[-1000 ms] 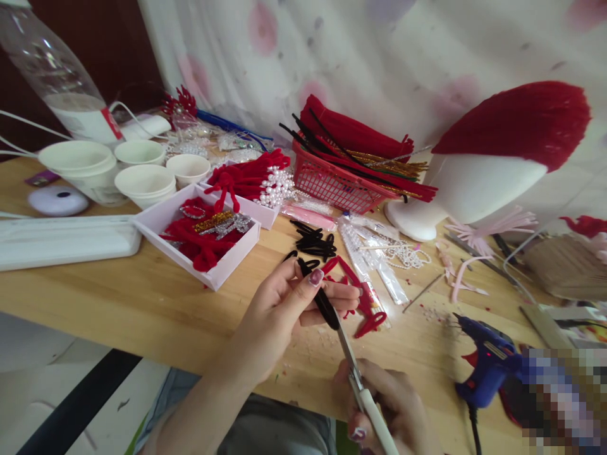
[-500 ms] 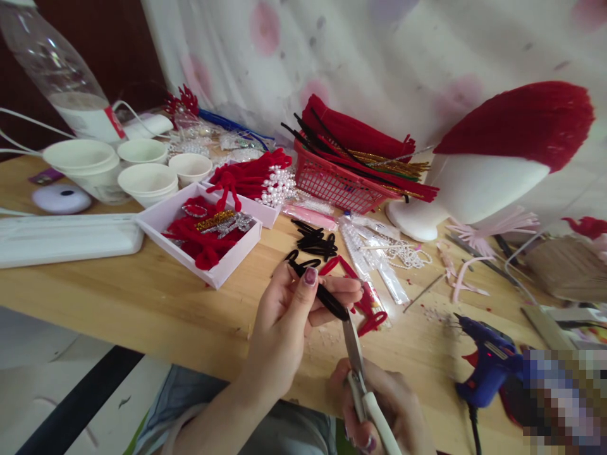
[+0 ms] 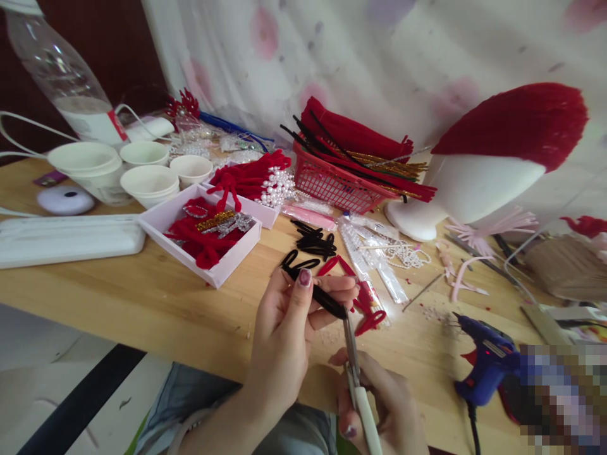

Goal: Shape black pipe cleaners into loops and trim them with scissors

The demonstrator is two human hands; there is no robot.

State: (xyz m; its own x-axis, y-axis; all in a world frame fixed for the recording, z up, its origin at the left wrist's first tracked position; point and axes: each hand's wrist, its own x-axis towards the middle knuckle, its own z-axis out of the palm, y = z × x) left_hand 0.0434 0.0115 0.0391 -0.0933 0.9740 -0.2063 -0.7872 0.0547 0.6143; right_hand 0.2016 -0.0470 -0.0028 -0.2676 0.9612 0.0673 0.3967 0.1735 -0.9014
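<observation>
My left hand [image 3: 289, 328] pinches a folded black pipe cleaner [image 3: 317, 294] between thumb and fingers, just above the wooden table [image 3: 142, 303]. My right hand [image 3: 384, 411] grips white-handled scissors [image 3: 355, 373] below it. The blade tips point up and meet the lower right end of the black pipe cleaner. More black pipe cleaner loops [image 3: 313, 240] and red loops [image 3: 365, 303] lie on the table just beyond my hands.
A white tray of red pieces [image 3: 202, 237], paper cups [image 3: 147, 183], a red basket of pipe cleaners [image 3: 341, 183], a white foam head with a red cap [image 3: 497, 164], bead packets [image 3: 379, 259] and a blue glue gun [image 3: 488, 366] stand around.
The scissors have turned more upright and moved slightly left, with the tips staying at the end of the black pipe cleaner. My left hand has shifted the piece a little.
</observation>
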